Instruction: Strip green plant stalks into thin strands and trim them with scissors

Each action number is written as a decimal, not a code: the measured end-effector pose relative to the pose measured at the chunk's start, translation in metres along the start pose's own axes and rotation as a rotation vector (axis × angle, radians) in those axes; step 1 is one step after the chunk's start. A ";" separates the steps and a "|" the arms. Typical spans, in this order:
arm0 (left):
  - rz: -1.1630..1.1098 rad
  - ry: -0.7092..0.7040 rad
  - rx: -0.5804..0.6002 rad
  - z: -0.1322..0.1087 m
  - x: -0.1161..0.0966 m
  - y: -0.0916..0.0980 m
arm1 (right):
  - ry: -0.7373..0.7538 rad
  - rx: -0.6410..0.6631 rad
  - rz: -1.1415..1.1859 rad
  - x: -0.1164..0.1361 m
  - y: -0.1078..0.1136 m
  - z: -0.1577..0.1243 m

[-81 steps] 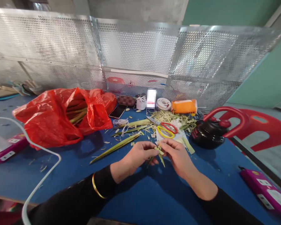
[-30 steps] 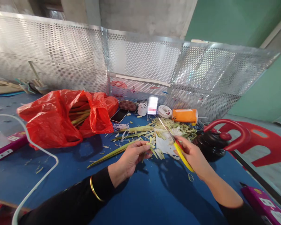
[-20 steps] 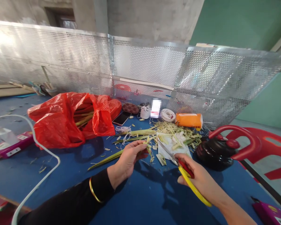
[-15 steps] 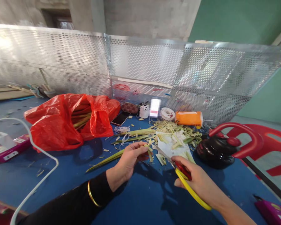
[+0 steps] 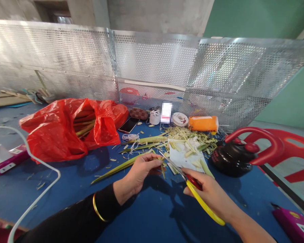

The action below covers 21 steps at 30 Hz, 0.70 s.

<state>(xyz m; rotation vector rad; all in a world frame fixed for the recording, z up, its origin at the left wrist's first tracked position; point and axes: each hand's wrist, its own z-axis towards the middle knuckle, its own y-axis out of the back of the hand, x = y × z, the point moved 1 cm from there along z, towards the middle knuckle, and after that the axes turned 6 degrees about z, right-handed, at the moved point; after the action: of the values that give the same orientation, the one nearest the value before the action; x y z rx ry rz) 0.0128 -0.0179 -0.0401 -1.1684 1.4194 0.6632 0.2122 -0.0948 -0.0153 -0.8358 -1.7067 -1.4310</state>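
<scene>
My left hand (image 5: 141, 172) pinches a small piece of green plant leaf (image 5: 163, 167) between thumb and fingers, near the middle of the blue table. My right hand (image 5: 208, 189) is closed on scissors (image 5: 204, 206) with yellow and red handles. Their blades point up and left, with the tips close to the held leaf. Long green leaves (image 5: 114, 171) lie behind and left of my left hand. Beyond the scissors is a white sheet (image 5: 178, 158) with leaf scraps on it, and a heap of shredded trimmings (image 5: 184, 133) sits behind.
A red plastic bag (image 5: 53, 135) of stalks stands left, near a white cable (image 5: 47, 164) and a purple power strip (image 5: 8, 166). At right are a black kettle (image 5: 230, 161) and a red chair (image 5: 300, 158). A phone (image 5: 128, 125), tape roll (image 5: 180, 119) and orange packet (image 5: 203, 124) line the back.
The scissors and my right hand have shifted slightly left, bringing the blade tips closer to the leaf piece. My left hand keeps its pinch. The view has tilted down a little.
</scene>
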 end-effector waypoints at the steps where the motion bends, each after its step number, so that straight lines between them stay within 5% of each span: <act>1: -0.005 0.001 -0.002 0.000 0.000 0.000 | 0.011 -0.007 -0.004 -0.002 0.000 0.000; 21: -0.001 0.042 -0.036 0.002 0.001 0.002 | 0.094 -0.102 -0.113 -0.021 -0.007 0.003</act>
<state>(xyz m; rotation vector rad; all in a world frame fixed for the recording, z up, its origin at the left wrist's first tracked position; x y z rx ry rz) 0.0115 -0.0154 -0.0419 -1.2176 1.4468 0.6697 0.2171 -0.0936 -0.0373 -0.7239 -1.6430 -1.6192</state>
